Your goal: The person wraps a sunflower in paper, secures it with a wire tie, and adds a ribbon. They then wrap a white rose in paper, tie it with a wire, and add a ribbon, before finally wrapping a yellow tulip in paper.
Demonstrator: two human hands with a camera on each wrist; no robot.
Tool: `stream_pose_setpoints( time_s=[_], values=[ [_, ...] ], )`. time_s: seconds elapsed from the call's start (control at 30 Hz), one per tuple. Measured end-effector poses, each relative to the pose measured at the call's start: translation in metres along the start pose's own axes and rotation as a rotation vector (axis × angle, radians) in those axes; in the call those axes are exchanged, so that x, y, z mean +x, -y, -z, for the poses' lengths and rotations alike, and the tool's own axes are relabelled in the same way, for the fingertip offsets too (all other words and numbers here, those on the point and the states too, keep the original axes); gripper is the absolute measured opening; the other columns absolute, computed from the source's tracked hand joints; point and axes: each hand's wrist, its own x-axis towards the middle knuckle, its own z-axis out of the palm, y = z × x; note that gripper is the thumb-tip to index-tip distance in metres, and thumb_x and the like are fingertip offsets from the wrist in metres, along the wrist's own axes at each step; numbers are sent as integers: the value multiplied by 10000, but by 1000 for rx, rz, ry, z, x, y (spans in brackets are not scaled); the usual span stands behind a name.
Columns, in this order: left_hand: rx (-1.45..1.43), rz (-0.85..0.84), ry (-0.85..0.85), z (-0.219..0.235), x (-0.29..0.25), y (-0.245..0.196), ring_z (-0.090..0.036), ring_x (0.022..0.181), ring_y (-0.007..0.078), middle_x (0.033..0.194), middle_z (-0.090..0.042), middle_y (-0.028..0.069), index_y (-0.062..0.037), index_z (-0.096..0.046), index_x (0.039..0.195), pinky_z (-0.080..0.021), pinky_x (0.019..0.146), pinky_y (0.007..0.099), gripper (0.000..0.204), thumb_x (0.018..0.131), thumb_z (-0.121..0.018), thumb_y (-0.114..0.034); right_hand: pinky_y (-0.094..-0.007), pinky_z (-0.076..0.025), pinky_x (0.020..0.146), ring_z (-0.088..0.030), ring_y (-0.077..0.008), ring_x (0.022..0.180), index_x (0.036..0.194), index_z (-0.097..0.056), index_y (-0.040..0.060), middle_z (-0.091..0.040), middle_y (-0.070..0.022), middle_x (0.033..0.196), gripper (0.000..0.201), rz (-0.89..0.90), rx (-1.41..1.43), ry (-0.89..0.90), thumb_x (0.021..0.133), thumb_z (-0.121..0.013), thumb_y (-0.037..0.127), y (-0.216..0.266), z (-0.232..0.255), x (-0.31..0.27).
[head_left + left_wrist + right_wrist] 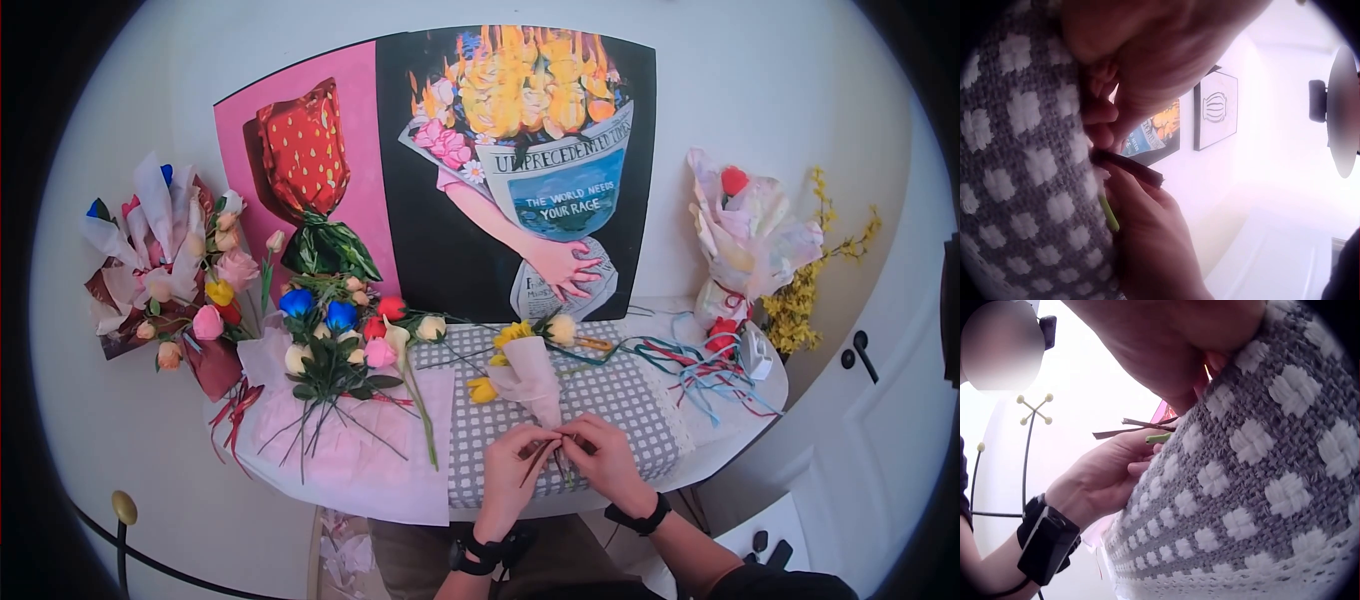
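Observation:
A small bouquet of yellow flowers (483,390) lies on the table, its cone of pale pink wrapping paper (533,378) narrowing toward me. At the cone's lower end my left hand (513,468) and right hand (604,458) meet, fingertips close together. Both pinch a dark red-brown ribbon (1135,169) at the stems. Two ribbon ends (1138,423) stick out past the left hand's fingers in the right wrist view. Beside them shows a cut green stem (1159,439). The fingers hide the place where the ribbon crosses the stems.
Under the bouquet lies a grey-and-white checked cloth (490,455). Loose artificial flowers (340,360) rest on pink paper (410,480) to the left. Wrapped bouquets (150,260) stand at both sides. Tangled ribbons (690,365) lie right; painted canvases (400,180) lean behind.

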Motion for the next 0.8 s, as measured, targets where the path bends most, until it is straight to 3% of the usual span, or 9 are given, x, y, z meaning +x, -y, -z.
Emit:
stream_pose_setpoints(
  time_s=[0.23, 0.4, 0.47, 0.6, 0.67, 0.8],
  values=[
    [-50, 52, -6, 0, -1, 0, -632, 659, 86, 925, -687, 69, 8, -739, 1038, -481, 579, 229, 106, 939, -717, -21, -267, -488, 623, -631, -142, 683, 1050, -717, -21, -657, -79, 904, 124, -69, 146, 64, 938, -690, 23, -7, 9, 2],
    [-18, 19, 7, 1, -1, -3, -635, 641, 90, 933, -694, 74, 5, -732, 1051, -482, 581, 231, 111, 947, -699, -13, -230, -502, 649, -632, -81, 717, 1042, -715, -14, -701, -39, 887, 103, -263, 338, 120, 955, -691, 35, -11, 11, 3],
    [-65, 125, -5, 1, -1, -7, -635, 645, 77, 921, -708, 58, 5, -726, 1059, -481, 584, 221, 115, 950, -692, -6, -229, -508, 665, -634, -76, 733, 1054, -707, -18, -705, -43, 888, 106, -292, 375, 152, 959, -684, 22, -19, 14, 3],
    [-64, 148, -5, 2, -2, -6, -634, 652, 70, 901, -722, 50, 8, -721, 1062, -477, 583, 215, 113, 954, -686, -1, -232, -514, 698, -632, -74, 747, 1069, -691, -35, -699, -38, 895, 115, -317, 476, 221, 971, -670, 22, -22, 20, 5],
    [-119, 117, -39, 0, -1, -5, -548, 574, 27, 811, -707, 18, -25, -726, 1044, -366, 473, 183, 91, 961, -694, -44, -230, -510, 686, -631, -72, 734, 1069, -696, -33, -701, -33, 885, 118, -308, 492, 229, 973, -667, 28, -25, 21, 6],
    [-220, 186, -104, -4, 0, -4, -534, 556, 34, 791, -694, 13, -28, -705, 1062, -374, 469, 185, 94, 977, -672, -51, -224, -497, 671, -625, -68, 725, 1079, -689, -29, -694, -26, 886, 120, -337, 512, 234, 996, -634, 37, -27, 22, 7]
  ],
)
